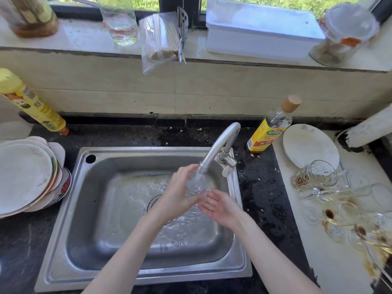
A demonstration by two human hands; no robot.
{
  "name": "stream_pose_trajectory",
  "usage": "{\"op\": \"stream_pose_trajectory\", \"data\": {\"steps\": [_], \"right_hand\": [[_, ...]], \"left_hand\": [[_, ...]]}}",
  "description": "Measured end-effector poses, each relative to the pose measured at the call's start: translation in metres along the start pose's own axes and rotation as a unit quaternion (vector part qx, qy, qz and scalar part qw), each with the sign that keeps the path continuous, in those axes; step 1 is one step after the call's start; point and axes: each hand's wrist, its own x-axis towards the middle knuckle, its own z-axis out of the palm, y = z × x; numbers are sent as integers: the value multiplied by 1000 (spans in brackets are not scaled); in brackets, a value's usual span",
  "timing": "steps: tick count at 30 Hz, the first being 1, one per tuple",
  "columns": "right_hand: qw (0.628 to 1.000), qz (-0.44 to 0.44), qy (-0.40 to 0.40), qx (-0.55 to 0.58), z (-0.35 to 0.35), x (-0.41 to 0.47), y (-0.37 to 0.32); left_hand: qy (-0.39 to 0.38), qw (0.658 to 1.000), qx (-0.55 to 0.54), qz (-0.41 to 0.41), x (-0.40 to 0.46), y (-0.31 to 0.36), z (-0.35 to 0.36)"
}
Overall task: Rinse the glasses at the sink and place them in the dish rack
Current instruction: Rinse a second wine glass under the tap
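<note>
One head-worn view — looking steeply down, close over the sink (63, 209).

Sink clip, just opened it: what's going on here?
A person is rinsing a clear glass under the running faucet over the steel sink. The left hand grips the glass; the right hand is open beside it, fingers by its base. More glasses, some stained brown, wait on the white board to the right, and plates are stacked on the left.
</note>
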Motion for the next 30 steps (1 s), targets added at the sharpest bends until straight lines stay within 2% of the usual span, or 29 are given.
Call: {"op": "stream_pose_trajectory", "data": {"steps": [6, 12, 17, 23, 30], "right_hand": [[1000, -6, 7, 13, -3, 0, -1], [1000, -4, 6, 25, -1, 5, 1], [999, -5, 41, 15, 0, 9, -8], [985, -56, 84, 139, -4, 23, -36], [981, -41, 100, 162, -3, 21, -48]], "left_hand": [[-14, 1000, -20, -8, -7, 1, -3], [29, 999, 14, -16, -5, 6, 1], [35, 998, 31, -33, -5, 7, 3], [25, 997, 53, -42, -7, 5, 1], [19, 997, 61, -54, -10, 2, 2]]}}
